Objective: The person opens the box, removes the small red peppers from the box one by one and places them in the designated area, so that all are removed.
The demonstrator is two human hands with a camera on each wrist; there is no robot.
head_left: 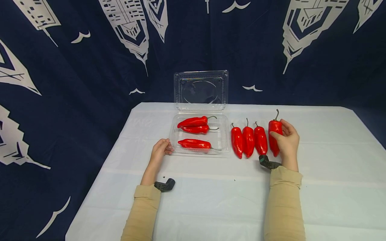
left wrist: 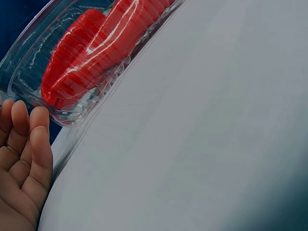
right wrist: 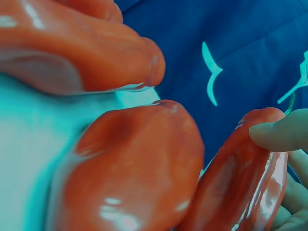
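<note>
My right hand (head_left: 288,139) pinches a red pepper (head_left: 274,126) between thumb and fingers, its green stem pointing away. In the right wrist view the thumb (right wrist: 276,136) presses on that pepper's side. Left of it three more red peppers lie in a row on the table, the nearest being a plump pepper (head_left: 260,140). A clear plastic clamshell box (head_left: 223,132) holds three red peppers lying sideways, among them a front pepper (head_left: 194,144). At the box's left front corner is my left hand (head_left: 159,149), fingers loosely bent; whether they touch it I cannot tell.
The clear lid (head_left: 200,90) stands raised behind the box, near the table's back edge. White cloth covers the table (head_left: 217,201). A dark blue curtain (head_left: 193,40) with pale prints hangs behind. Black wrist cameras (head_left: 165,185) sit at both cuffs.
</note>
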